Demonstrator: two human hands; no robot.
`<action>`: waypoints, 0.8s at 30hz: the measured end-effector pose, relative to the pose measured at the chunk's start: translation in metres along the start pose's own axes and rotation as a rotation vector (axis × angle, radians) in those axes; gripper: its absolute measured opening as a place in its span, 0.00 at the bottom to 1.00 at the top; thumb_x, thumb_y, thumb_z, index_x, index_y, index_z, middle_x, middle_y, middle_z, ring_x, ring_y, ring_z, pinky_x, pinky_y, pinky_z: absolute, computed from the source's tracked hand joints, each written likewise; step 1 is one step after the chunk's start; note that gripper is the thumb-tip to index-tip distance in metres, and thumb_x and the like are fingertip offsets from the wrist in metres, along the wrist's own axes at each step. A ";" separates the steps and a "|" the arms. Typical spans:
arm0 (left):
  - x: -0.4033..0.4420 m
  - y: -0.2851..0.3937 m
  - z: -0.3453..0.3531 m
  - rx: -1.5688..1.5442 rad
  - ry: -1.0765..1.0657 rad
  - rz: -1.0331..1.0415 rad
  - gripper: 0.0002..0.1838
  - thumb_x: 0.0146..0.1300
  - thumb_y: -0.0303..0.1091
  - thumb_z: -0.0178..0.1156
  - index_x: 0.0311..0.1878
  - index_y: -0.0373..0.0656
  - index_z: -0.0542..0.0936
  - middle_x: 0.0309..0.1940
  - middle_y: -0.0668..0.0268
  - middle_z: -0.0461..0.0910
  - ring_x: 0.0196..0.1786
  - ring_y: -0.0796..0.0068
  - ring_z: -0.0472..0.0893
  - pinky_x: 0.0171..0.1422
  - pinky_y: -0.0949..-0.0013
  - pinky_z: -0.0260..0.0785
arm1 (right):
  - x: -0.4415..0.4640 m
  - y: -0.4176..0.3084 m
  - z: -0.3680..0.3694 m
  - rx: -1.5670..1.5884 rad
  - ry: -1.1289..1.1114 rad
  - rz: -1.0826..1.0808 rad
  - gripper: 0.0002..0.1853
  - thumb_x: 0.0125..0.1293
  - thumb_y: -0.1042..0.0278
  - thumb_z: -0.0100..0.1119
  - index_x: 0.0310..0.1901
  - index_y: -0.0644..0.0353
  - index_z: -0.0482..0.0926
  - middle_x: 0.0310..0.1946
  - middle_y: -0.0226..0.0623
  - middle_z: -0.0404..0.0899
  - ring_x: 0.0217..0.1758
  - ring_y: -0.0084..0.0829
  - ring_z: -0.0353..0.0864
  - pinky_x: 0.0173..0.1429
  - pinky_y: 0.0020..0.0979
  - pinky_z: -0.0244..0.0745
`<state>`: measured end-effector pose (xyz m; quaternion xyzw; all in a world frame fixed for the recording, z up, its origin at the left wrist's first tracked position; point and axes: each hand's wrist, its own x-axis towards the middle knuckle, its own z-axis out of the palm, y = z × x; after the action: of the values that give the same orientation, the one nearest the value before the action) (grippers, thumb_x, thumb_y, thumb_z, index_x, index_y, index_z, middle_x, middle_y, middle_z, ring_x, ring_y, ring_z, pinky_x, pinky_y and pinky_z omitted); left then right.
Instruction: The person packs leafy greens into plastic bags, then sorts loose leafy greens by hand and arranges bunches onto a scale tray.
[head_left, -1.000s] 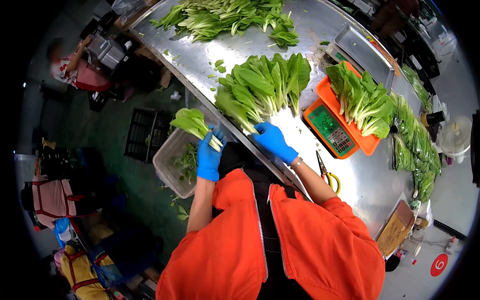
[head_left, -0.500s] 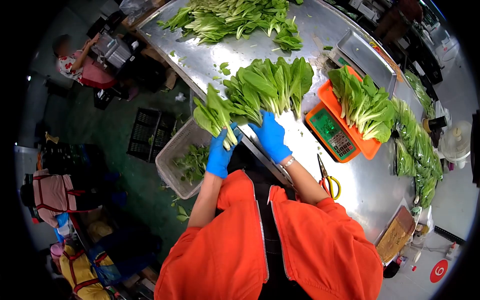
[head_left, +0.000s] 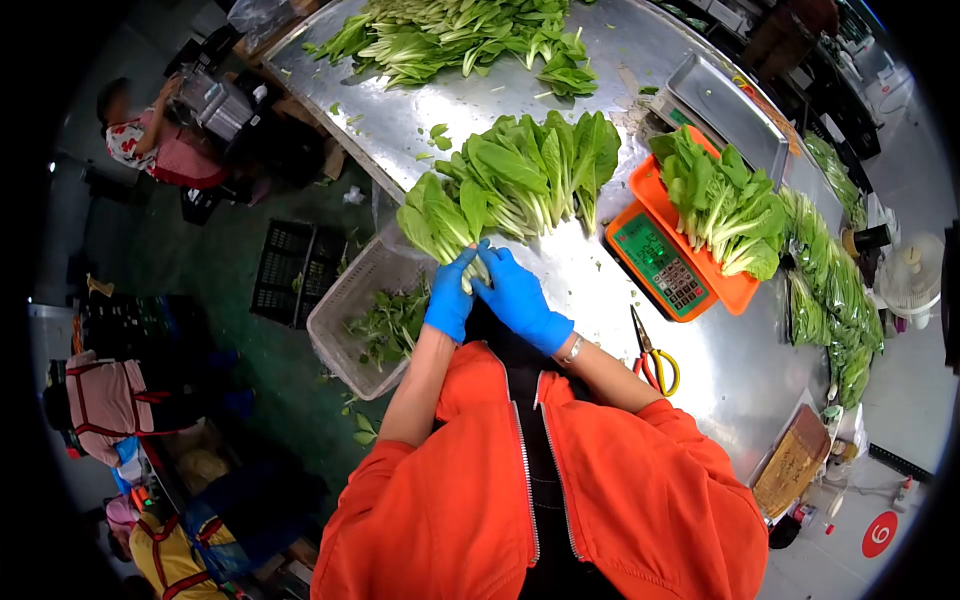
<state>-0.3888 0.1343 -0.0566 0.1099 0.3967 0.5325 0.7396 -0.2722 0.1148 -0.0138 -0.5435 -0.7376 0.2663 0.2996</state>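
Note:
My left hand (head_left: 452, 298), in a blue glove, is closed around the stem ends of a small bunch of leafy greens (head_left: 437, 220). My right hand (head_left: 520, 303), gloved the same way, meets it there, fingers pinching at the pale stems. Just beyond both hands, a row of loose leafy greens (head_left: 545, 165) lies on the metal table (head_left: 720, 370). To the right, an orange digital scale (head_left: 665, 265) carries a heap of greens (head_left: 725, 205) on its tray. Scissors (head_left: 648, 355) with red and yellow handles rest nearer me.
A pale plastic crate (head_left: 345, 350) with leaf scraps stands left of the table, by a black crate (head_left: 285, 270). A large pile of greens (head_left: 460, 40) covers the far end. Bagged greens (head_left: 835, 290) line the right edge. A seated person (head_left: 150, 135) is at far left.
My right hand has left the row of greens and moved left to the held bunch, where both hands now meet. The bunch has shifted slightly toward the right.

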 end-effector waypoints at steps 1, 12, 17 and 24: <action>0.003 0.000 -0.007 -0.001 0.000 0.001 0.18 0.56 0.33 0.54 0.48 0.34 0.70 0.37 0.61 0.75 0.37 0.72 0.76 0.43 0.74 0.67 | 0.002 0.001 -0.002 0.000 -0.001 -0.001 0.17 0.52 0.63 0.55 0.42 0.61 0.70 0.33 0.45 0.73 0.35 0.41 0.74 0.35 0.33 0.70; -0.006 0.004 0.007 -0.017 0.010 0.091 0.16 0.56 0.32 0.54 0.47 0.37 0.70 0.33 0.66 0.75 0.35 0.76 0.75 0.35 0.74 0.68 | 0.011 0.013 0.005 -0.028 0.121 -0.032 0.15 0.52 0.60 0.55 0.40 0.56 0.71 0.25 0.41 0.74 0.25 0.41 0.74 0.28 0.36 0.68; 0.007 0.006 -0.021 -0.047 -0.085 0.035 0.17 0.59 0.30 0.48 0.50 0.33 0.67 0.40 0.63 0.73 0.44 0.72 0.73 0.47 0.68 0.67 | 0.019 0.022 -0.018 0.169 0.050 -0.073 0.19 0.49 0.58 0.59 0.40 0.58 0.71 0.26 0.37 0.72 0.30 0.38 0.74 0.32 0.33 0.69; -0.002 0.013 0.008 -0.321 -0.182 0.015 0.18 0.60 0.31 0.47 0.51 0.33 0.63 0.49 0.56 0.68 0.52 0.62 0.68 0.58 0.50 0.59 | 0.048 0.077 -0.024 -0.280 0.334 0.221 0.24 0.47 0.56 0.61 0.42 0.61 0.68 0.31 0.41 0.74 0.33 0.38 0.74 0.37 0.33 0.70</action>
<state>-0.3925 0.1401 -0.0431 0.0411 0.2372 0.5823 0.7765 -0.2167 0.1833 -0.0456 -0.6935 -0.6436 0.0991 0.3083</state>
